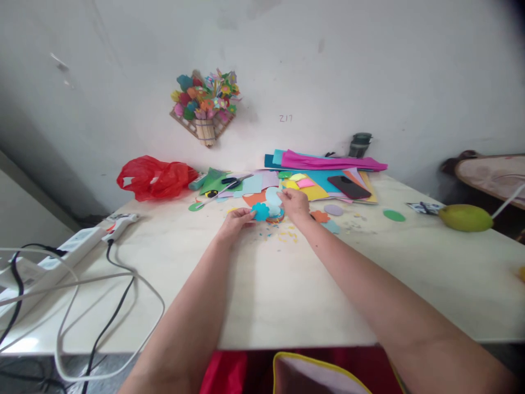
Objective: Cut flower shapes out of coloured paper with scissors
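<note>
My left hand pinches the edge of a bright blue paper flower with a scalloped outline. In my right hand is a pale blue paper circle, held between thumb and finger just right of the flower. Below the two pieces, other paper pieces lie partly hidden. Small yellow and blue paper scraps are scattered on the table in front of my hands. An orange paper flower lies right of my right wrist, near a lilac paper circle.
Scissors, coloured sheets and a dark phone lie behind my hands. A red plastic bag sits back left. Cables and a power strip occupy the left, beside a glue gun. A yellow-green fruit stands right.
</note>
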A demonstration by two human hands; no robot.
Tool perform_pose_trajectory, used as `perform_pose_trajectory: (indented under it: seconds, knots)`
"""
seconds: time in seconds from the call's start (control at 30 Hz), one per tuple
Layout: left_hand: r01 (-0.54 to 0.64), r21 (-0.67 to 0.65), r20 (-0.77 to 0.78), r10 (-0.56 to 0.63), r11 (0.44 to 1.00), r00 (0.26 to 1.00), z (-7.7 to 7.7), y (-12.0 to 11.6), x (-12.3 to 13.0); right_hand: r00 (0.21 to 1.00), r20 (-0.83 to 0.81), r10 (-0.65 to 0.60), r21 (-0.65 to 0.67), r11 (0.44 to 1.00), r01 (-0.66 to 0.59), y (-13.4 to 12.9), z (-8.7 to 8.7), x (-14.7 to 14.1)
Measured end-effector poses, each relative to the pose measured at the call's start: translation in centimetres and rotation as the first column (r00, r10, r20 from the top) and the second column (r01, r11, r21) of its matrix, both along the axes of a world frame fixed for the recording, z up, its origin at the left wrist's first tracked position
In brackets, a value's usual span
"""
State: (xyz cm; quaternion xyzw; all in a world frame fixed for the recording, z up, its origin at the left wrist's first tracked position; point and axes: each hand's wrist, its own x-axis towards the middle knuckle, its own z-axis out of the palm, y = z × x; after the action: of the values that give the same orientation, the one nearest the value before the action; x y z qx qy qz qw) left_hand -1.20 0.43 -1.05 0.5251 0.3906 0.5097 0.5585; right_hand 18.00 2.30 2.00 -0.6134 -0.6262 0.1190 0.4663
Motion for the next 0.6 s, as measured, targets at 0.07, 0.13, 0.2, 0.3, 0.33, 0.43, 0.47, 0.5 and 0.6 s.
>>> perform_pose_trajectory:
  seconds: [0.07,0.13,0.2,0.3,0.33,0.43,0.47,0.5,0.6]
  knots:
    - [0.027,0.0,0.028,-0.027,1.0,0.999,0.2,-0.3,0.3,0.975,-0.17,0.14,-0.042,0.988,-0.149,-0.7,-0.8,-0.3]
    - [0.056,0.0,0.055,-0.056,0.998,0.997,0.4,-0.5,0.7,0.915,-0.362,0.176,-0.078,0.973,-0.218,-1.3,-1.6,-0.6]
    - [0.084,-0.005,0.07,-0.083,0.996,0.994,0.5,-0.7,0.8,0.853,-0.483,0.199,-0.122,0.949,-0.291,-1.8,-2.2,-0.8]
    - [0.103,-0.023,0.043,-0.102,0.994,0.994,0.5,-0.6,0.9,0.758,-0.599,0.257,-0.132,0.902,-0.41,-2.3,-2.3,-0.7]
    - [0.098,-0.028,0.03,-0.097,0.995,0.995,0.5,-0.6,0.9,0.731,-0.625,0.275,-0.122,0.89,-0.439,-2.5,-2.2,-0.7]
    - [0.08,-0.031,0.007,-0.08,0.996,0.997,0.5,-0.5,0.9,0.688,-0.657,0.309,-0.109,0.864,-0.491,-2.8,-2.0,-0.7]
    - [0.077,-0.029,0.003,-0.077,0.997,0.997,0.5,-0.5,0.9,0.684,-0.658,0.313,-0.112,0.858,-0.501,-2.9,-2.0,-0.7]
    - [0.072,-0.027,-0.001,-0.072,0.997,0.997,0.6,-0.6,1.0,0.684,-0.658,0.316,-0.117,0.854,-0.507,-3.0,-2.0,-0.7]
    - [0.024,-0.02,-0.012,-0.024,1.0,1.0,0.8,-0.7,1.2,0.673,-0.664,0.326,-0.115,0.845,-0.523,-3.0,-2.1,-0.8]
